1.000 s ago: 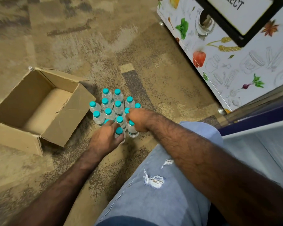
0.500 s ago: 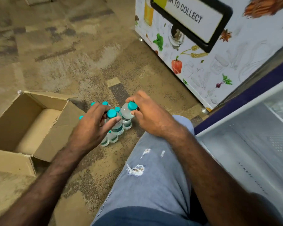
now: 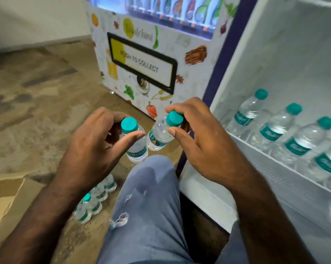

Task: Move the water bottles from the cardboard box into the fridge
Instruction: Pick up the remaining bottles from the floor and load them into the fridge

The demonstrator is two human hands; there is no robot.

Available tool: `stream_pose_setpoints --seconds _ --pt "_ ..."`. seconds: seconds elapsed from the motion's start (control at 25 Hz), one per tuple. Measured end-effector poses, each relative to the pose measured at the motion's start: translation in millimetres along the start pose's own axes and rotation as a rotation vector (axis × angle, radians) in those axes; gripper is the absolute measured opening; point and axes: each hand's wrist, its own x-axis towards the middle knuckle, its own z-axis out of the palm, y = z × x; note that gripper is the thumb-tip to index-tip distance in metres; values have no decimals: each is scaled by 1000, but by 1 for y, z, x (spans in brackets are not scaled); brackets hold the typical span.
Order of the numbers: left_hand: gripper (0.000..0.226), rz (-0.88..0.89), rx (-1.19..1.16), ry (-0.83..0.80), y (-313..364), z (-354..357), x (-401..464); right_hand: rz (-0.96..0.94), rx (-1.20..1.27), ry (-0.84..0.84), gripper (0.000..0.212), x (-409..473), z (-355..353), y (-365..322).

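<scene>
My left hand (image 3: pixel 96 147) grips a small clear water bottle (image 3: pixel 137 149) with a teal cap by its neck, held upright above my knee. My right hand (image 3: pixel 201 141) pinches a second water bottle (image 3: pixel 159 137) by its cap, tilted to the left. The two bottles almost touch. To the right the fridge (image 3: pixel 275 73) stands open, with several bottles (image 3: pixel 275 128) lined on its shelf. More bottles (image 3: pixel 93 201) stand on the carpet under my left forearm. A corner of the cardboard box (image 3: pixel 10 202) shows at the lower left.
A white vending machine (image 3: pixel 141 60) with vegetable pictures and a "push to collect" flap stands straight ahead. My bent knee in torn jeans (image 3: pixel 151 206) fills the lower middle. Patterned brown carpet (image 3: pixel 37 103) spreads left.
Both hands have lifted a bottle each from the floor cluster and raised them toward the fridge. The view has swung up and right, showing the fridge shelf.
</scene>
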Motion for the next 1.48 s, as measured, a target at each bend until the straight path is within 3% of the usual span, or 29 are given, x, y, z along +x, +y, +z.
stream_pose_setpoints --seconds 0.32,0.64,1.2,1.48 --pt "47 376 -141 -2 91 -2 67 59 -162 403 33 -59 -132 -16" --pt "40 607 -269 44 167 48 139 181 -242 725 34 -73 -191 17" --pt "46 477 -67 -283 226 182 239 592 -214 686 36 -15 -250 144" --pt "35 345 -17 -404 245 244 279 744 -268 430 32 26 -274 211"
